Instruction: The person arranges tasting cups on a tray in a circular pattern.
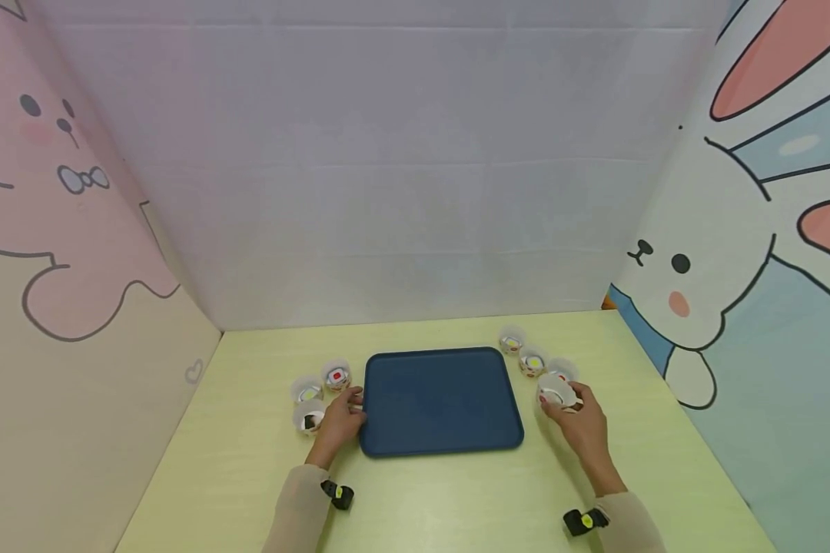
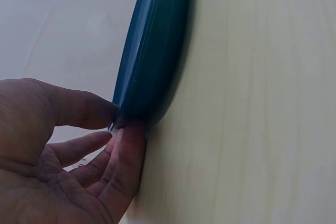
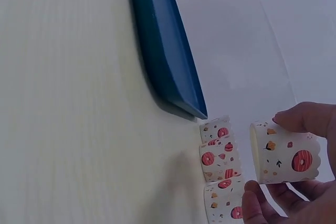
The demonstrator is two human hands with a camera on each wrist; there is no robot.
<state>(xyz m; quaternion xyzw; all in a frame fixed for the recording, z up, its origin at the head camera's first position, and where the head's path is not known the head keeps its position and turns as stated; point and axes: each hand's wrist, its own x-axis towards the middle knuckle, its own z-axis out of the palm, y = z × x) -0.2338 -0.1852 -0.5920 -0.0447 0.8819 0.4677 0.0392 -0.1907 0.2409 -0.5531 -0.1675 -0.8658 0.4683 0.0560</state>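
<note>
Right of centre in the head view, the right hand (image 1: 584, 421) holds a paper cup (image 3: 281, 156) off the table (image 1: 429, 499), the thumb on one side and curled fingers against the other, spread only as wide as the cup. The left hand (image 1: 342, 421), left of centre, pinches the edge of the blue tray (image 1: 443, 403), thumb at the rim and fingertips against the outer wall, the gap between them nearly closed.

The cup looks very light and thin-walled, stiff enough to keep its round shape yet probably easy to dent under a hard squeeze. A gentle pinch across the middle of its printed side should serve best, away from the scalloped lip, which would likely bend. Its dry, papery surface should not slip much. It stands roughly upright in the grip; whether it has anything inside is hard to tell.

The tray, in the middle of the lower half of the head view, seems to be rigid, smooth plastic, flat and rectangular with rounded corners and a low raised rim that makes the natural handhold. It should slide easily.

Three more cups (image 3: 223, 158) line up beside the held one at the lower right of the right wrist view, white with red and orange prints. Another cluster of cups (image 1: 307, 382) stands left of the tray, small bright pieces inside. The table is pale, with a faint wood-like grain.
</note>
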